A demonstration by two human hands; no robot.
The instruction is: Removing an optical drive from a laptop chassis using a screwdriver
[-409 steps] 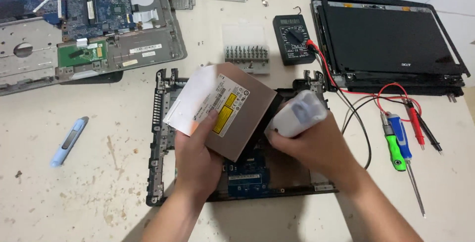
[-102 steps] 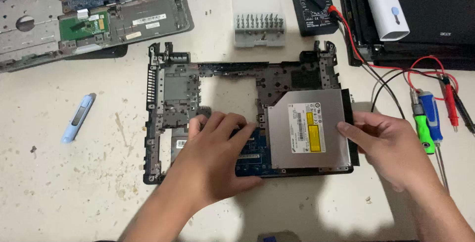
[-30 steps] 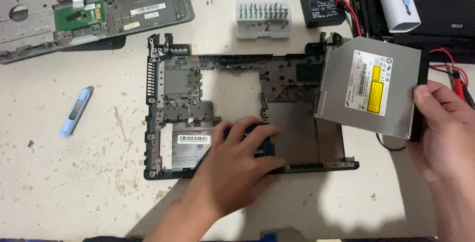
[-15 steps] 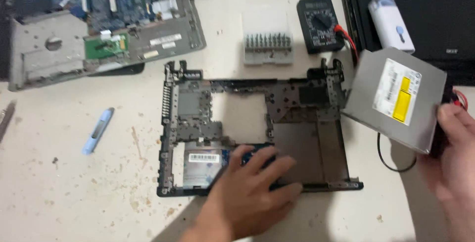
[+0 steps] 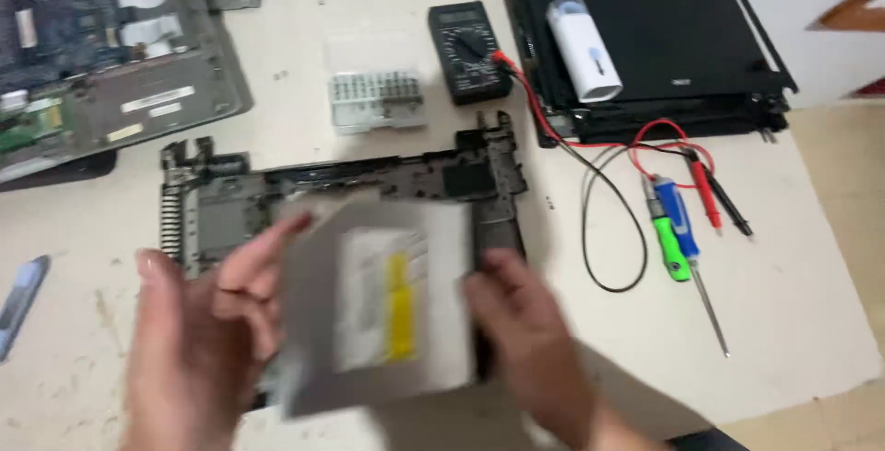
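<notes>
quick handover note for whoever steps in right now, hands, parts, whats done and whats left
Left hand: grips the left edge of the grey optical drive.
Right hand: grips the drive's right edge.
The drive is held in the air, label side up, above the black laptop base frame on the table; the picture is motion-blurred.
Done: the drive is out of the frame.
Left: the drive has not been set down or refitted.
Nearby: multimeter, bit case, screwdrivers, screen assembly.
</notes>
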